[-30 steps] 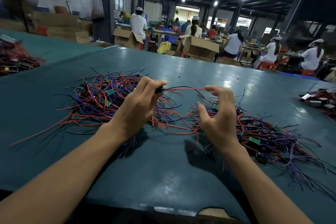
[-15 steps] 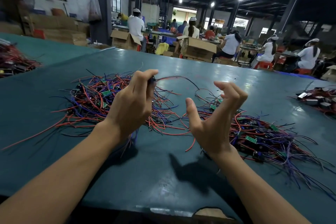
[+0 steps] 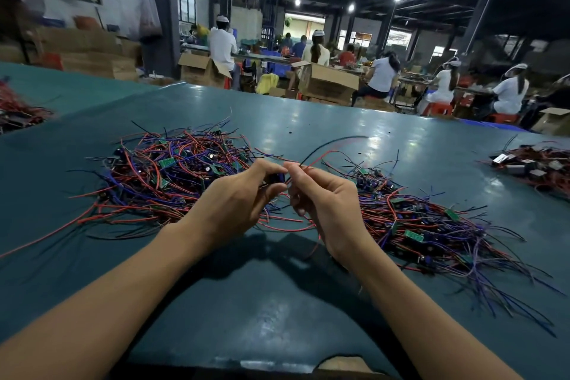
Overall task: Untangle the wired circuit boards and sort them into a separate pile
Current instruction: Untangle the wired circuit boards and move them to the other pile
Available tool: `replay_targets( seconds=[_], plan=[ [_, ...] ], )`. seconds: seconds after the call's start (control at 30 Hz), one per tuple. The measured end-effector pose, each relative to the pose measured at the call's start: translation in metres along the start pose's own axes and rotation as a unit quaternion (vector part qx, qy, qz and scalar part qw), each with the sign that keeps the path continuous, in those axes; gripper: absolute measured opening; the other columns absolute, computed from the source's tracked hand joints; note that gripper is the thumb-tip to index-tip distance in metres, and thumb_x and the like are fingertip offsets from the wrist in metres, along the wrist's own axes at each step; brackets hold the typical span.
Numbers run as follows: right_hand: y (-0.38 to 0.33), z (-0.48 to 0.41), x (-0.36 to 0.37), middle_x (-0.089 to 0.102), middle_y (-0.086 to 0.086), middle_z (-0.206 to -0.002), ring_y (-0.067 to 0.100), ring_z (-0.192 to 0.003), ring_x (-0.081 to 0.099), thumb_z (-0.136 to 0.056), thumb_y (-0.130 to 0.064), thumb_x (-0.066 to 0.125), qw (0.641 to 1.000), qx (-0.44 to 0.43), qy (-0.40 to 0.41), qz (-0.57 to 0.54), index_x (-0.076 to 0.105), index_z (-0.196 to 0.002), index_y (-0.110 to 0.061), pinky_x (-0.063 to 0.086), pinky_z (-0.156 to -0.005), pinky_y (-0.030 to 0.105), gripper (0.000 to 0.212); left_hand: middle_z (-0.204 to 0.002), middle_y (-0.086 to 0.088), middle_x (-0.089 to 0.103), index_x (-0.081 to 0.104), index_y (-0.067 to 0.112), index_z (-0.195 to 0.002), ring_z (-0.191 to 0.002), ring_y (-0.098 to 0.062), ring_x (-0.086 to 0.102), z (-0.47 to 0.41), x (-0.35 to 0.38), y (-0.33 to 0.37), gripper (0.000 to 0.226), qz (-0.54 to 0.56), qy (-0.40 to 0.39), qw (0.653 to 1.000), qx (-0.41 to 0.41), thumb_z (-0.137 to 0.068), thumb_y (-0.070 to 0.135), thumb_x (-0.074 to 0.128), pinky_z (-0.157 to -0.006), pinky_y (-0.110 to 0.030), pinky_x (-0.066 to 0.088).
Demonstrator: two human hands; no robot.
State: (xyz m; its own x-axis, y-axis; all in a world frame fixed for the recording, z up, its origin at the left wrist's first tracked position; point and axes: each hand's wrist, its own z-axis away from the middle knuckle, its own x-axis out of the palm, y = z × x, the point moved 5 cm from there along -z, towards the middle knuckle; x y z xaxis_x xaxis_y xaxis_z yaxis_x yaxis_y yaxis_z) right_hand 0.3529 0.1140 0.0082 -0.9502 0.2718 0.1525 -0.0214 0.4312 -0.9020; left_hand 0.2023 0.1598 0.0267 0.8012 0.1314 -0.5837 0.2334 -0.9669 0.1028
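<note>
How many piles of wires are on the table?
4. The left pile lies by the left hand, the right pile by the right hand, the far-left pile at the view's left edge, the far-right pile at its right edge. More may be out of view.

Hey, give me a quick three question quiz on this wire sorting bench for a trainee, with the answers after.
1. Which wires does the right hand pinch? A red and black; B green and yellow; C white only.
2. True or false: the left hand grips a small dark part.
3. Fill in: small ___ boards show in the left pile and right pile.
Key: 1 A; 2 true; 3 green.
</note>
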Motion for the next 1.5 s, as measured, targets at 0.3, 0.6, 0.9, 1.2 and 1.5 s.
replay_targets(
  seconds=[0.3,0.6,0.9,1.2,1.5],
  plan=[
    [-0.001,-0.006,-0.021,0.070,0.009,-0.071,0.016,-0.060,0.063,-0.089,-0.016,0.076,0.993,0.053,0.094,-0.043,0.077,-0.075,-0.008,0.049,-0.051,0.024,0.016,-0.083,-0.008,0.071,0.059,0.004,-0.118,-0.060,-0.029,0.065,0.003,0.005,-0.014,0.037,0.018,0.005,0.998,-0.054,-0.100,0.036,0.052,-0.051,-0.039,0.050],
    [-0.011,-0.009,-0.057,0.072,0.005,-0.073,0.011,-0.062,0.067,-0.089,-0.014,0.075,0.971,0.068,0.208,-0.099,0.076,-0.081,-0.006,0.050,-0.049,0.020,0.011,-0.078,0.007,0.061,0.059,0.008,-0.117,-0.057,-0.010,0.053,0.007,0.009,-0.024,0.038,0.044,-0.009,0.996,-0.077,-0.099,0.042,0.051,-0.054,-0.029,0.044],
    [-0.009,-0.012,-0.049,0.076,0.010,-0.092,0.017,-0.079,0.072,-0.091,-0.018,0.069,0.974,0.071,0.135,-0.165,0.075,-0.105,-0.006,0.058,-0.061,0.024,0.020,-0.075,-0.005,0.062,0.079,0.017,-0.093,-0.045,-0.007,0.030,0.005,0.034,-0.029,0.032,0.587,-0.071,0.690,-0.416,-0.093,0.042,0.059,-0.037,-0.015,0.025],
    [0.002,-0.007,-0.027,0.074,0.017,-0.086,0.026,-0.072,0.072,-0.094,-0.012,0.068,0.993,0.079,0.076,-0.052,0.071,-0.097,0.001,0.057,-0.058,0.029,0.013,-0.088,-0.008,0.070,0.070,0.003,-0.108,-0.068,-0.015,0.066,0.001,0.028,-0.023,0.034,0.740,0.001,0.504,-0.445,-0.081,0.017,0.054,-0.061,-0.026,0.058],
    [0.008,0.003,0.006,0.076,0.021,-0.089,0.028,-0.077,0.073,-0.097,-0.025,0.065,0.993,0.061,-0.076,0.071,0.080,-0.090,-0.004,0.058,-0.064,0.031,0.026,-0.131,-0.010,0.068,0.054,0.012,-0.116,-0.126,-0.023,0.062,0.001,0.034,-0.028,0.023,0.695,-0.016,0.606,-0.386,-0.095,0.019,0.055,-0.104,-0.046,0.049]
  ],
)
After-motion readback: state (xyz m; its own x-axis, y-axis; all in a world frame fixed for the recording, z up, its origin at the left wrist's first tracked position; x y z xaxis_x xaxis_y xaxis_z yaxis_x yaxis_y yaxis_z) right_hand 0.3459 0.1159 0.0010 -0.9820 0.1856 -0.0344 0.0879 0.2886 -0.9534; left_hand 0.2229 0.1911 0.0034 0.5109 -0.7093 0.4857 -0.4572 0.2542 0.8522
